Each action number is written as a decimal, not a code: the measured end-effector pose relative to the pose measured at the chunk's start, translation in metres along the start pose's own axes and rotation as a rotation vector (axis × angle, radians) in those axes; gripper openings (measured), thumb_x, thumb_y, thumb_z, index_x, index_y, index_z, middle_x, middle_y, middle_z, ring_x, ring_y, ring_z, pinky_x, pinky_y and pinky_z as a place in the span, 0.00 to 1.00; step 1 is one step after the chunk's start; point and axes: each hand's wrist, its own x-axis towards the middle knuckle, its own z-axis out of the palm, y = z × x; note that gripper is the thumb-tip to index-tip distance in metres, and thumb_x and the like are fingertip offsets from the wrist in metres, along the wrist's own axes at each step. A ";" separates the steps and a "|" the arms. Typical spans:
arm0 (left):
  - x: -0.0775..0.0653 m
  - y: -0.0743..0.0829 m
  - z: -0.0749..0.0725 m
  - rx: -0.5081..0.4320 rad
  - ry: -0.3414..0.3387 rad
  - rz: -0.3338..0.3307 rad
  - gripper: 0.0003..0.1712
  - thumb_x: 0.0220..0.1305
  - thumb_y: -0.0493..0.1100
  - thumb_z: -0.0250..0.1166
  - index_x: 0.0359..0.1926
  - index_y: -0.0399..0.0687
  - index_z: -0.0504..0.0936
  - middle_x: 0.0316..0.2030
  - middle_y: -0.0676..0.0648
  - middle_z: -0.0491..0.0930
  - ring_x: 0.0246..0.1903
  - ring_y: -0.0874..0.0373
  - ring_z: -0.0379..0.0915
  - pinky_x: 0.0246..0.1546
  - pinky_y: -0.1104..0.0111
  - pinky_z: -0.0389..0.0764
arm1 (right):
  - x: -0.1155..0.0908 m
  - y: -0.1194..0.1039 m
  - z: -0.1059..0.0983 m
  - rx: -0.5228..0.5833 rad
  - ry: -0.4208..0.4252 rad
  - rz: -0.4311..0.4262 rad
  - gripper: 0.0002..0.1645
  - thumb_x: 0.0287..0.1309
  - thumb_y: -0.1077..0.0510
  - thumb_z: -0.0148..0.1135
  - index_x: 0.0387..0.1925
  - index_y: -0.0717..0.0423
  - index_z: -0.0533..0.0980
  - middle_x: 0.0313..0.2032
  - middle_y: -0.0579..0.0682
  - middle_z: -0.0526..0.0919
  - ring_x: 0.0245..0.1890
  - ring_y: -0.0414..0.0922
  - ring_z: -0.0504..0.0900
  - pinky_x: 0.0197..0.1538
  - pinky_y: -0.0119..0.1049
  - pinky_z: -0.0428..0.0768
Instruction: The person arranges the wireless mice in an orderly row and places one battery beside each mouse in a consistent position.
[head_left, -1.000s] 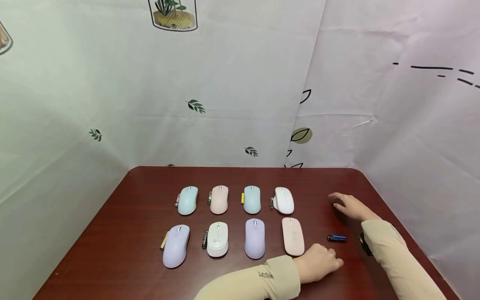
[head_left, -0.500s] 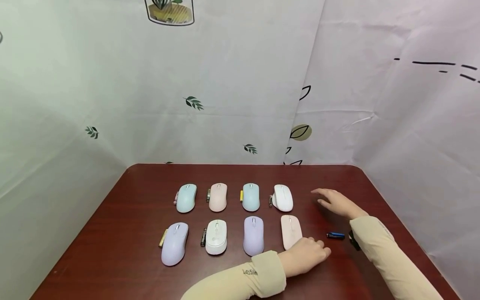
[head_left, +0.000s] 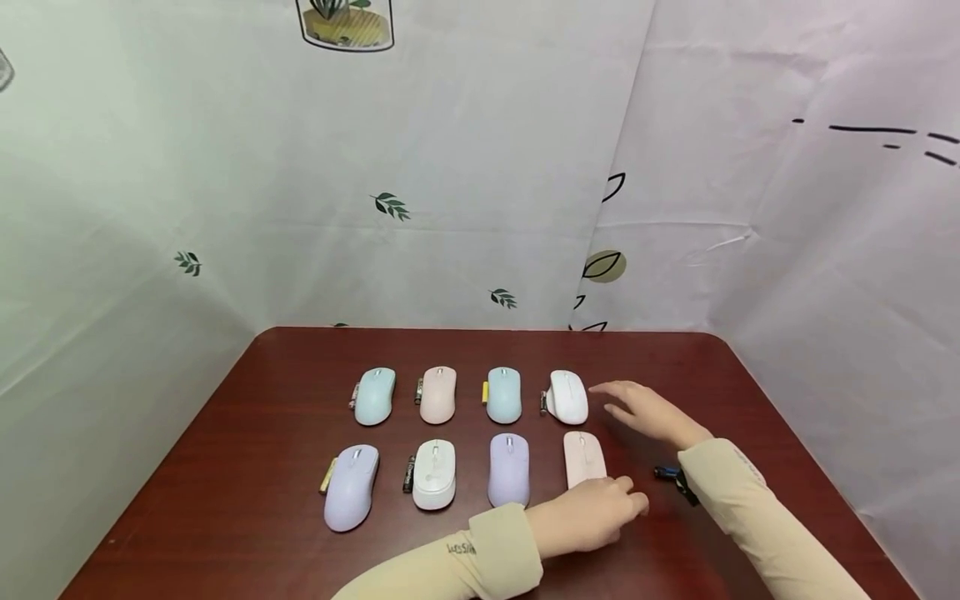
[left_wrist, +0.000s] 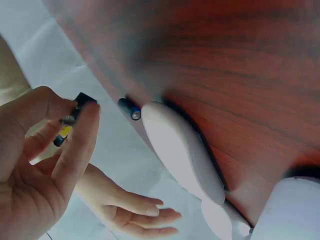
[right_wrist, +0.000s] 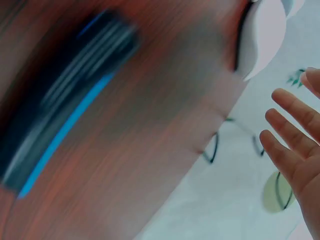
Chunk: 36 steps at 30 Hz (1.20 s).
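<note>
My right hand [head_left: 645,411] reaches out just right of the white mouse [head_left: 567,397], fingers extended and apart from it. Its spread fingers [right_wrist: 287,122] show in the right wrist view. A dark battery with a blue stripe [right_wrist: 62,107] lies beneath the right wrist, blurred there; the right sleeve partly covers it in the head view. My left hand [head_left: 587,515] hovers at the near end of the pale pink mouse [head_left: 583,457], hiding that end. In the left wrist view its fingers [left_wrist: 82,145] bend loosely, with nothing visibly held; a black wrist device shows behind them.
Teal [head_left: 375,397], pink [head_left: 438,395] and light blue [head_left: 504,395] mice continue the far row. Lilac [head_left: 351,487], white [head_left: 434,475] and purple [head_left: 509,468] mice fill the near row. Small batteries lie beside several. A patterned white cloth [head_left: 465,167] rises behind the brown table [head_left: 210,467].
The right hand has moved left toward the white mouse, its sleeve now partly covering the blue battery. The left hand has drawn left, away from that battery and over the pale pink mouse's near end.
</note>
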 end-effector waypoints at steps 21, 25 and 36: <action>-0.048 -0.034 0.000 -0.272 0.137 -0.215 0.16 0.50 0.36 0.70 0.40 0.56 0.79 0.30 0.56 0.75 0.30 0.69 0.73 0.29 0.82 0.68 | 0.019 -0.052 0.015 -0.031 -0.021 -0.139 0.17 0.59 0.65 0.57 0.51 0.59 0.77 0.49 0.53 0.81 0.50 0.51 0.78 0.50 0.45 0.76; -0.056 -0.043 0.001 -0.291 0.159 -0.265 0.15 0.48 0.37 0.70 0.38 0.55 0.79 0.30 0.56 0.75 0.30 0.69 0.71 0.29 0.83 0.67 | 0.022 -0.058 0.018 -0.041 -0.004 -0.187 0.16 0.59 0.65 0.57 0.50 0.60 0.77 0.46 0.53 0.82 0.47 0.49 0.80 0.47 0.42 0.77; -0.075 -0.066 -0.002 -0.449 0.190 -0.441 0.12 0.48 0.35 0.70 0.37 0.46 0.81 0.22 0.54 0.74 0.25 0.70 0.64 0.28 0.80 0.67 | 0.026 -0.082 0.019 -0.083 0.018 -0.272 0.17 0.56 0.67 0.60 0.49 0.58 0.77 0.45 0.52 0.83 0.47 0.48 0.81 0.48 0.41 0.78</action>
